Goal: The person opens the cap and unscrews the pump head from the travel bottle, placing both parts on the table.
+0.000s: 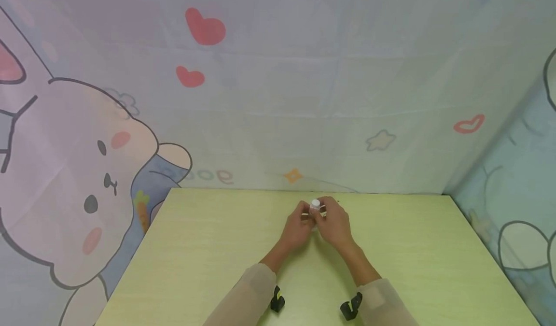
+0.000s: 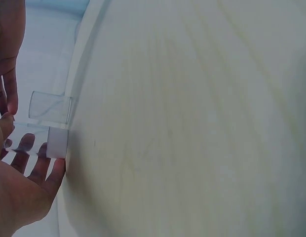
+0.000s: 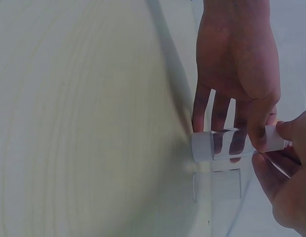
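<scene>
Toward the back of the table, both hands meet at a small clear bottle with a white cap (image 1: 315, 203). My left hand (image 1: 298, 227) holds the bottle's see-through body, thumb on the near side and fingers behind it. From the right, my right hand (image 1: 336, 224) pinches the top end by the cap with thumb and fingers. The bottle stands upright, its white lower end (image 3: 201, 146) close over the tabletop. Just right of it is a clear, glass-like cylinder (image 2: 50, 107), mostly hidden behind the right hand in the head view.
The pale yellow-green tabletop (image 1: 208, 248) ends at a hanging cloth backdrop (image 1: 278, 99) printed with hearts and a cartoon rabbit. Black clips (image 1: 277, 301) sit by both sleeves. Another printed cloth (image 1: 521, 195) hangs along the right side.
</scene>
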Available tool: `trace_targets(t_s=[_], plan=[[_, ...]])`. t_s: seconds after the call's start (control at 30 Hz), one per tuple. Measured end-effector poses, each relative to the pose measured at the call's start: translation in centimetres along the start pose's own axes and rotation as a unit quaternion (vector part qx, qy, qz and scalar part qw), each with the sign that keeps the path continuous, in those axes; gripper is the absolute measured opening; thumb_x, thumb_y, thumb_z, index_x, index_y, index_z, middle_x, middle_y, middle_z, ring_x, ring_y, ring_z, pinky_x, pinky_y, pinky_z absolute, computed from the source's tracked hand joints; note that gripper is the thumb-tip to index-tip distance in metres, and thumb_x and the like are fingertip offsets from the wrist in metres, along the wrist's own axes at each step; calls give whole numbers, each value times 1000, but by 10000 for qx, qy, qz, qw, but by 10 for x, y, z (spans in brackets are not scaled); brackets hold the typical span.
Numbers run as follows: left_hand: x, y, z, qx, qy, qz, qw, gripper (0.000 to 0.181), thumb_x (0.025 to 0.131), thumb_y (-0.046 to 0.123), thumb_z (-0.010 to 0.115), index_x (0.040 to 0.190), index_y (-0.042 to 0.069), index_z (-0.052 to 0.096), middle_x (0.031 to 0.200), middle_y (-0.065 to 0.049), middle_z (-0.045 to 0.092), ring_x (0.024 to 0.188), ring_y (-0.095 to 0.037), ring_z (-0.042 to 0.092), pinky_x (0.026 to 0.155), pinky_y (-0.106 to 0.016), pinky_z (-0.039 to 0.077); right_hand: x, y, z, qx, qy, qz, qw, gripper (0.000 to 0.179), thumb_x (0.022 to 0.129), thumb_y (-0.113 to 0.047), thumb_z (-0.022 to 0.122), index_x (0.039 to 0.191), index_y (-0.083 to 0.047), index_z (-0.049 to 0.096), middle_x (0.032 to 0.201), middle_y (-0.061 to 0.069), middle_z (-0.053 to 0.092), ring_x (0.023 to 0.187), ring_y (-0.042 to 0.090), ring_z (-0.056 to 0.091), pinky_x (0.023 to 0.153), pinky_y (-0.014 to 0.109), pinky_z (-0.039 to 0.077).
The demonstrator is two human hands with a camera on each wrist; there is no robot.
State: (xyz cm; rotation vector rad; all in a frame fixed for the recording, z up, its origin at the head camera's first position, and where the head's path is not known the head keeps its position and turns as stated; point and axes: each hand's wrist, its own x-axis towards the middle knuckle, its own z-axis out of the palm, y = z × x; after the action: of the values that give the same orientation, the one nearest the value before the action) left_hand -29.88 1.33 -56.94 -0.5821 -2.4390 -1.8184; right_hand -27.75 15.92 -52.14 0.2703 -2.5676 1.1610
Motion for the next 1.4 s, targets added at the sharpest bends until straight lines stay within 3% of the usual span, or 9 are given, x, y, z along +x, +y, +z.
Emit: trace_targets(t_s=[0.6, 0.87, 1.03, 1.4], plan=[[1, -1, 1, -29, -36, -104, 9999, 12, 107, 16, 63, 116, 16, 55, 127, -5, 66, 123, -31, 68, 97, -36, 60, 4, 5, -8, 270, -514, -234, 9980, 23, 103, -12, 71, 123, -3, 65, 122, 13, 69, 111, 31, 69, 88, 44, 63], [1, -2, 0, 138, 50, -33, 9999, 17, 102, 4, 59, 116, 13, 55, 133, -13, 67, 122, -34, 69, 95, -38, 61, 3, 6, 0, 394, -153, 62, 9991, 28, 102, -25, 73, 120, -6, 66, 117, 10, 71, 108, 28, 69, 87, 44, 61], [1, -2, 0, 225, 30, -52, 9997, 17, 103, 6, 59, 116, 14, 54, 139, -16, 66, 122, -37, 69, 95, -43, 62, 2, 5, 5, 364, 178, 195, 9990, 38, 98, -34, 79, 119, -6, 66, 112, 10, 70, 102, 28, 70, 83, 46, 61], [0, 1, 0, 278, 21, -24, 9996, 17, 103, 4, 58, 116, 13, 53, 140, -15, 66, 123, -36, 69, 95, -44, 62, 2, 6, 10, 175, 422, 175, 9988, 33, 96, -25, 82, 114, -3, 66, 112, 12, 69, 99, 30, 70, 80, 44, 62]])
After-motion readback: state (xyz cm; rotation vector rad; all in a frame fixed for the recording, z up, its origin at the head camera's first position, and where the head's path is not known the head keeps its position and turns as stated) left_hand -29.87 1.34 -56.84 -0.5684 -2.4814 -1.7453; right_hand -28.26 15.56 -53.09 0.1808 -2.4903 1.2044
